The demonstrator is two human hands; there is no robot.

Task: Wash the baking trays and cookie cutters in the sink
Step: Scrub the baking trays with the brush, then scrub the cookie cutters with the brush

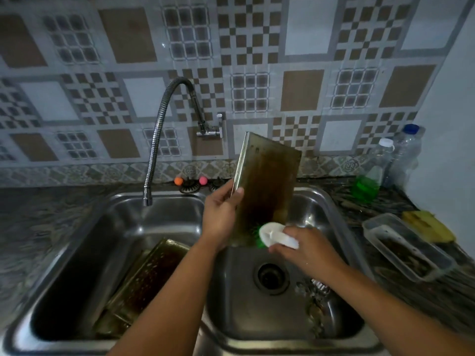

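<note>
A stained metal baking tray (266, 181) stands upright over the right basin of the double steel sink (334, 201). My left hand (221, 217) grips its left edge. My right hand (305, 246) holds a white-handled brush with green bristles (270, 235) against the tray's lower end. More greasy baking trays (146, 281) lean in the left basin. Several metal cookie cutters (314, 299) lie in the right basin beside the drain (271, 278).
A flexible tap (156, 140) hangs over the left basin; no water is visible. On the right counter stand a bottle of green dish soap (370, 173), a clear bottle (408, 152), a clear plastic container (408, 247) and a yellow sponge (428, 226).
</note>
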